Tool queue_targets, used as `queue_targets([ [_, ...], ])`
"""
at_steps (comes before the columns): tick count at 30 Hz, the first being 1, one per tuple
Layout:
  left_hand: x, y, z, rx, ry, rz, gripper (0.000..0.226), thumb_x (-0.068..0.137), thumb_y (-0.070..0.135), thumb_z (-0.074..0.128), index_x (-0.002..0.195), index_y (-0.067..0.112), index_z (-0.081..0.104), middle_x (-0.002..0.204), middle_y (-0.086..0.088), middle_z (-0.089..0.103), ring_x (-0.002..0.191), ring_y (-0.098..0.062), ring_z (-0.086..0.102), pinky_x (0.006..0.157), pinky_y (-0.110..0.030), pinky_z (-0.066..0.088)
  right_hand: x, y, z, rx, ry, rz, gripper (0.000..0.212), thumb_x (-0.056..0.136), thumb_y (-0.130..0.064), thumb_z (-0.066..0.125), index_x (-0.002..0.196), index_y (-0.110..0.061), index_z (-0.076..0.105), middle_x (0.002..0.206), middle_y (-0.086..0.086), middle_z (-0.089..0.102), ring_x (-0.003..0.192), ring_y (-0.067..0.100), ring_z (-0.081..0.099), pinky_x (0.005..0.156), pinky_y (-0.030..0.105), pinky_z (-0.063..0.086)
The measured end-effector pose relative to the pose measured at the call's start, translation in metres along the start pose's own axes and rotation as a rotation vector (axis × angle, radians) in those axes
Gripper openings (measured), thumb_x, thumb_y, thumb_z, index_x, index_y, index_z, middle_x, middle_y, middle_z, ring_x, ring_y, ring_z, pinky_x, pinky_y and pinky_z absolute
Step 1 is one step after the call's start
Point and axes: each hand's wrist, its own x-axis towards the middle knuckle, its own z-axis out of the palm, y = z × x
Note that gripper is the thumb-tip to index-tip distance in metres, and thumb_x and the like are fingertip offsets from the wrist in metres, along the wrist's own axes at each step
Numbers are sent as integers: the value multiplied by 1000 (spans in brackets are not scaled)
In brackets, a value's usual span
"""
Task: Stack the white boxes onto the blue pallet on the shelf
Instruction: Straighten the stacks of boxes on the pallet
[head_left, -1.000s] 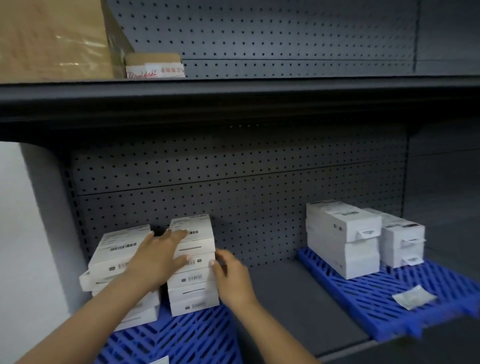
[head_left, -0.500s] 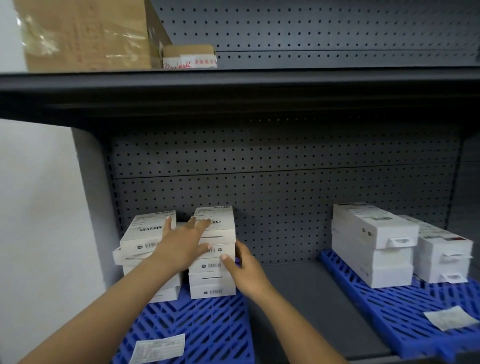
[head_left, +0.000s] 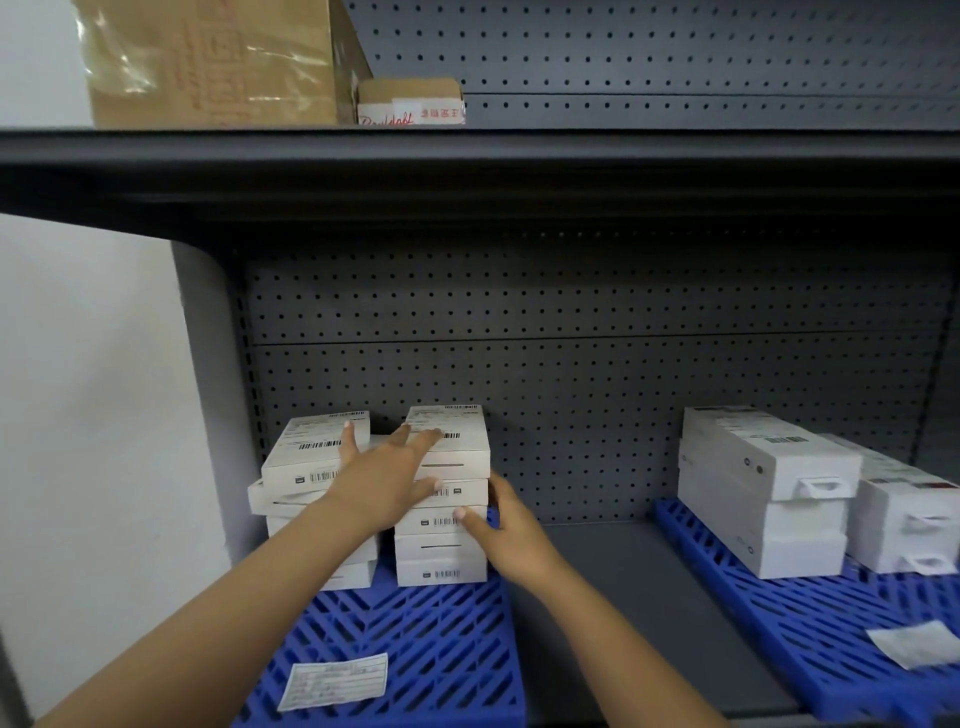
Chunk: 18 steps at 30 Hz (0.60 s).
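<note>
1. Two hands are at the boxes. The left hand (head_left: 384, 480) lies flat and wide open with its fingers spread, and it grips nothing. Its little finger touches the top of the left stack (head_left: 311, 470). Its other fingers lie on the top box of the right stack (head_left: 441, 564), and its thumb presses the front of that stack.
2. The right hand (head_left: 514, 543) is against the right stack's right front corner. Its thumb presses the front face of a middle box and its fingers run fairly straight along the stack's right side — a flat push, not a closed grip.
3. The right stack is several white boxes high and fairly square. The left stack stands just beside it, with its upper boxes askew and overhanging to the left.
4. Both stacks stand at the back of the blue pallet (head_left: 415, 639), close to the pegboard (head_left: 571, 374). A printed label (head_left: 335, 680) lies flat on the pallet's front part.
5. This pallet lies at the left end of the grey shelf (head_left: 623, 597).
6. Well to the right, a second pallet (head_left: 800, 623) holds more boxes (head_left: 763, 493) in two stacks — and a paper slip (head_left: 919, 644) lies near its front.
7. On the upper shelf (head_left: 467, 150), a big carton (head_left: 208, 62) and a small carton (head_left: 410, 101) stand side by side.
</note>
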Motion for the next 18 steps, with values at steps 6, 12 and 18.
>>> queue_targets([
  [6, -17, -26, -13, -256, 368, 131, 68, 88, 49, 57, 146, 33, 27, 153, 2, 27, 143, -17, 17, 117, -52, 1, -6, -51, -20, -21, 285, -144, 83, 82, -15, 67, 147, -38, 22, 151, -15, 27, 131, -2, 28, 110, 30, 31],
  [12, -40, -96, -19, -525, 533, 115, 81, 78, 56, 65, 145, 25, 31, 146, 0, 36, 136, -17, 28, 114, -36, 25, -29, -106, 20, -60, 341, -448, 59, 84, -9, 64, 134, -34, 44, 129, -22, 47, 117, -11, 44, 91, 2, 35],
  [18, -56, -144, 24, -781, 142, -176, 130, 58, 63, 77, 152, 10, 4, 157, -3, 18, 144, -19, 20, 116, -33, 22, -42, -82, 101, -202, 107, -189, 56, 89, -24, 61, 138, -35, 37, 131, -18, 46, 109, -4, 49, 92, 16, 43],
])
